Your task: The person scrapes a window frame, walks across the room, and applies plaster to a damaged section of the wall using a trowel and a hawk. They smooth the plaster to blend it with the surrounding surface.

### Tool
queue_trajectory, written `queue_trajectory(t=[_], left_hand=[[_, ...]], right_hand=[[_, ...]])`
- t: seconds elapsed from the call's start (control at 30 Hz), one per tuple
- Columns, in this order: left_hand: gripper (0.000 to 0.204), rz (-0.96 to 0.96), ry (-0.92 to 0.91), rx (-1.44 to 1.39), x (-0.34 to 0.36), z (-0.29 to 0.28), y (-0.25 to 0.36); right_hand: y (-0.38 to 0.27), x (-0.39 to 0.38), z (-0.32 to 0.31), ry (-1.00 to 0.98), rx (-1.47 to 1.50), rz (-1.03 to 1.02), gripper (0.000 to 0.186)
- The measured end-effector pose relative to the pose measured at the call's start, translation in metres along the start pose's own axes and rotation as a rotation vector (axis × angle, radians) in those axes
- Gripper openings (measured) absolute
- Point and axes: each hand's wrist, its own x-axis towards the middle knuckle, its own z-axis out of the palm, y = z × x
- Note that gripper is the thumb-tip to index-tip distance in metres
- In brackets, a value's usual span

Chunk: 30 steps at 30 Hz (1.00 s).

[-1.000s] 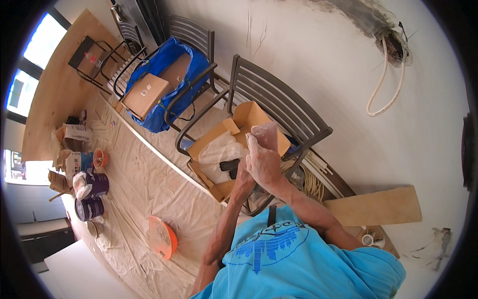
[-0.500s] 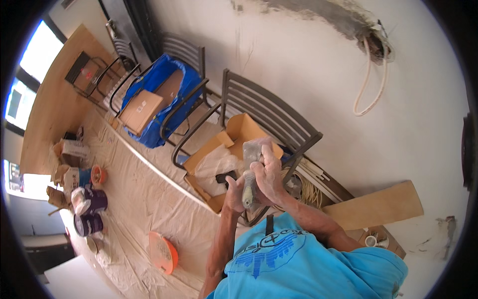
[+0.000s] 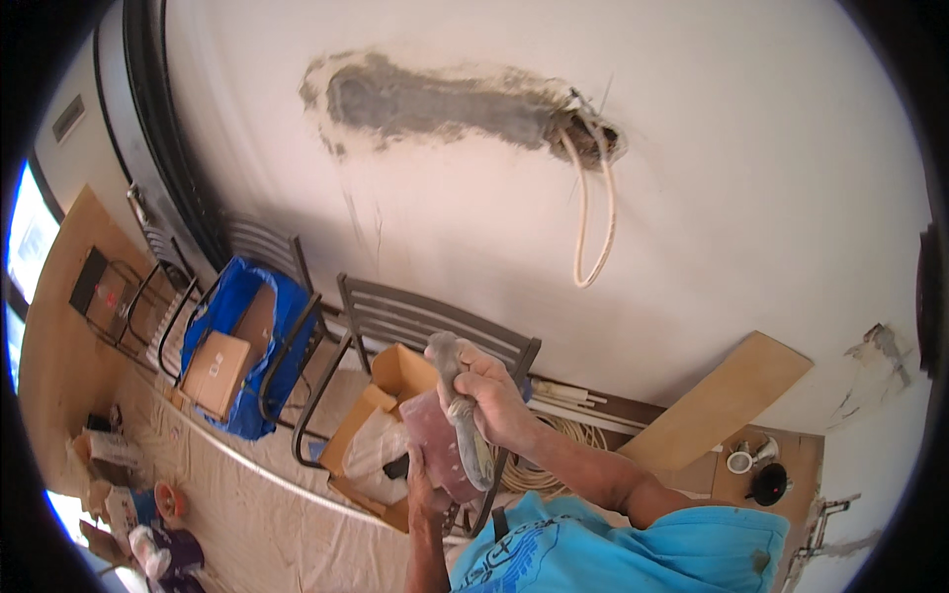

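My right hand (image 3: 487, 390) is closed round the dusty grey handle of a hand tool (image 3: 432, 432) with a reddish-brown flat plate, like a float or hand sander; I cannot tell which. At the plate's left edge is my left hand (image 3: 419, 479), thumb up along it and fingers mostly hidden behind. Both hands are in front of an open cardboard box (image 3: 405, 371) holding clear plastic and a small black thing. Behind the box stands a dark metal slatted chair (image 3: 435, 314).
The white wall bears a grey cement patch (image 3: 435, 104) and a hole with a looped cable (image 3: 583, 237). A board (image 3: 717, 400) leans at the right, by coiled cable (image 3: 559, 445). A blue bag (image 3: 232, 316) with cartons sits on another chair at left. Sheeting (image 3: 227, 494) covers the floor.
My view has swung up and right toward the wall, bringing the cement patch into sight. The tool has turned, showing its reddish plate, and my left hand has moved from the handle to the plate's edge.
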Motion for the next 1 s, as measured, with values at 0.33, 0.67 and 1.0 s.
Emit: queue_trajectory(t=[0.33,0.67,1.0], left_hand=[[0.069,0.098,-0.127,0.091,-0.004,-0.021,0.004],[0.056,-0.116,0.136,-0.030,-0.013,-0.100,0.011],[0.058,0.241,0.261,0.678,-0.044,-0.098,0.044]], right_hand=[[-0.091,-0.056,-0.032,0.108,-0.108,0.318,0.044],[-0.214,-0.036,-0.028,0.377,-0.781,-0.364,0.040],[-0.419,-0.012,0.023,0.719,-1.923,-1.539,0.061]])
